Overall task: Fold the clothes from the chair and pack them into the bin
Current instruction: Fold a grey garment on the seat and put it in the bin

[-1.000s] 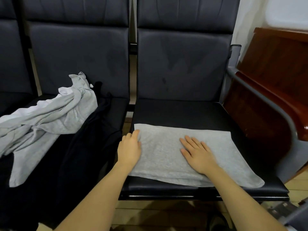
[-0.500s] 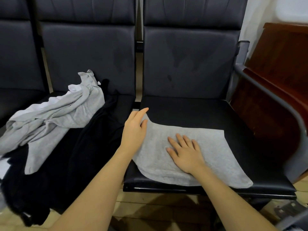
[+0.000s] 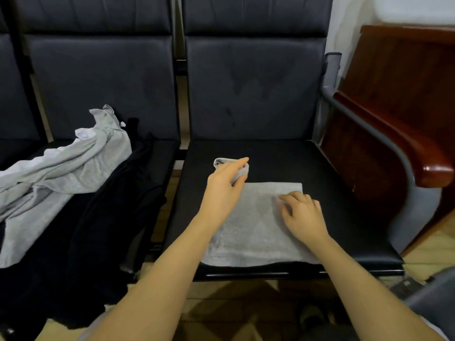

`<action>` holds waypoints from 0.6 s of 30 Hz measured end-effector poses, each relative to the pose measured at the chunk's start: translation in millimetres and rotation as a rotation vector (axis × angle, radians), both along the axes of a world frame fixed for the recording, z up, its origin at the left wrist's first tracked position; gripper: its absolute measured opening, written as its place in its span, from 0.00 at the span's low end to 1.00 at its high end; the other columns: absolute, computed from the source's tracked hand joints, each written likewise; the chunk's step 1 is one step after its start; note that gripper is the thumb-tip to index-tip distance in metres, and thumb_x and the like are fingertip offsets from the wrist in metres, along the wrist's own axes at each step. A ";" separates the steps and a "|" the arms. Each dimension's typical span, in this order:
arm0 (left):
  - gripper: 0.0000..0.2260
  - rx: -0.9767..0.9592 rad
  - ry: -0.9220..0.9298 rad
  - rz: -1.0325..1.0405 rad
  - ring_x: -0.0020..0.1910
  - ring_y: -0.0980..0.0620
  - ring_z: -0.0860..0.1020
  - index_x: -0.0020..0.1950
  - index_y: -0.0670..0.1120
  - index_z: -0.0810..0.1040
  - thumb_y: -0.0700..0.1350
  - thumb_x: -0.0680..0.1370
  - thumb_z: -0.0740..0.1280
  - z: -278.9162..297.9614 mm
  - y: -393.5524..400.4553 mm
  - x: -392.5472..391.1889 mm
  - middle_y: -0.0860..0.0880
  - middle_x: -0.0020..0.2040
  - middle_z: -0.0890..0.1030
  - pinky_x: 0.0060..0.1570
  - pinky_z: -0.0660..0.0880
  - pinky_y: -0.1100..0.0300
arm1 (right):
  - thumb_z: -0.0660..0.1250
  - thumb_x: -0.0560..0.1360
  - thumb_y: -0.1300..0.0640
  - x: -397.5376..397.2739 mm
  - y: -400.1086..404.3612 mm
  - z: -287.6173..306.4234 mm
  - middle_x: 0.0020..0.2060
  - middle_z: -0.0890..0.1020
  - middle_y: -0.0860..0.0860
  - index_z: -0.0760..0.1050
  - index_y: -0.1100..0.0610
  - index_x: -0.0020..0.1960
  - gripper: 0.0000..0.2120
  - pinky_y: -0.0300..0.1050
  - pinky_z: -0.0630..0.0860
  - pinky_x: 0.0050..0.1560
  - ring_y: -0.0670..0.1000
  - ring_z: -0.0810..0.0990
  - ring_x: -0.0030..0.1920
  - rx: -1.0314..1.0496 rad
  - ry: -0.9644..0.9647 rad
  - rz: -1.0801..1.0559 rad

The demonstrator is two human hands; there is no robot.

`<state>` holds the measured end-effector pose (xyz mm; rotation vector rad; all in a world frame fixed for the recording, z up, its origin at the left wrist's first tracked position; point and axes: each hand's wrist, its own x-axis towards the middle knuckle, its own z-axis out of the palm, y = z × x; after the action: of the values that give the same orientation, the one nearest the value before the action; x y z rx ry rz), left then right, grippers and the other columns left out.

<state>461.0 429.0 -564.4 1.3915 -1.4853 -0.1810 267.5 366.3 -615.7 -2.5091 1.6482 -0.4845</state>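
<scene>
On the black padded seat (image 3: 307, 163) of the right-hand chair lies the light grey, partly folded knit garment (image 3: 256, 232), its near edge hanging just over the seat's front lip. The left hand (image 3: 225, 185) pinches the garment's far-left corner between thumb and fingers and holds it lifted and rolled back over the cloth, so that a small curl of grey fabric shows above the knuckles. The right hand (image 3: 304, 214) rests on the garment near its far-right corner, fingers loosely bent and fingertips pressing the fabric down; it grips nothing that can be seen.

My judgement is that a fold from left to right is in hand, and several things could spoil it. The pinched corner is a small bunch of soft knit, so it may slip out of the fingers, or the layers beneath may drag along and leave a skewed, lumpy fold. If the right hand eases its pressure, the whole piece could slide on the smooth seat, and with its near edge already over the lip it could slip to the wooden floor (image 3: 428, 244).

Over on the left-hand seat a crumpled pale grey garment (image 3: 73, 166) lies on top of a heap of black clothing (image 3: 81, 242) that hangs low off the front, so that heap too may slide off. No bin is plainly in view, so the carry to it cannot be judged.
</scene>
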 end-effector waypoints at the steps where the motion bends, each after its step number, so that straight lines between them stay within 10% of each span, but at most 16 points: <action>1: 0.16 -0.018 -0.012 -0.016 0.55 0.48 0.78 0.65 0.43 0.76 0.38 0.77 0.66 -0.5 -4.1 -8.6 0.45 0.53 0.80 0.60 0.75 0.53 | 0.56 0.80 0.50 -9.4 -0.8 -0.9 0.61 0.74 0.45 0.71 0.48 0.66 0.16 0.45 0.62 0.62 0.48 0.71 0.61 -0.007 0.026 -0.021; 5: 0.14 -0.062 -0.030 -0.067 0.55 0.51 0.79 0.62 0.41 0.77 0.37 0.76 0.68 0.2 -16.5 -40.1 0.46 0.54 0.81 0.59 0.75 0.58 | 0.57 0.80 0.48 -28.6 0.9 -12.6 0.62 0.73 0.44 0.71 0.47 0.66 0.16 0.46 0.60 0.62 0.48 0.69 0.62 0.047 0.014 -0.012; 12: 0.15 0.117 0.176 -0.068 0.56 0.57 0.76 0.64 0.46 0.77 0.40 0.77 0.67 1.9 -33.5 -86.9 0.49 0.58 0.80 0.55 0.72 0.70 | 0.57 0.81 0.56 -34.5 0.5 -11.3 0.59 0.75 0.47 0.72 0.52 0.66 0.15 0.50 0.63 0.69 0.48 0.72 0.62 0.144 -0.548 -0.190; 18: 0.18 0.346 -0.162 -0.111 0.61 0.52 0.73 0.70 0.48 0.70 0.46 0.80 0.63 -20.9 -51.8 -98.0 0.47 0.65 0.73 0.60 0.68 0.64 | 0.56 0.81 0.56 -38.5 0.1 -9.0 0.60 0.73 0.49 0.70 0.55 0.67 0.15 0.40 0.68 0.59 0.44 0.72 0.57 0.181 -0.792 -0.263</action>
<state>363.0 377.2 -585.2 1.6283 -1.7261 -0.4191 229.0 366.4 -624.7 -1.6292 1.5678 -1.1121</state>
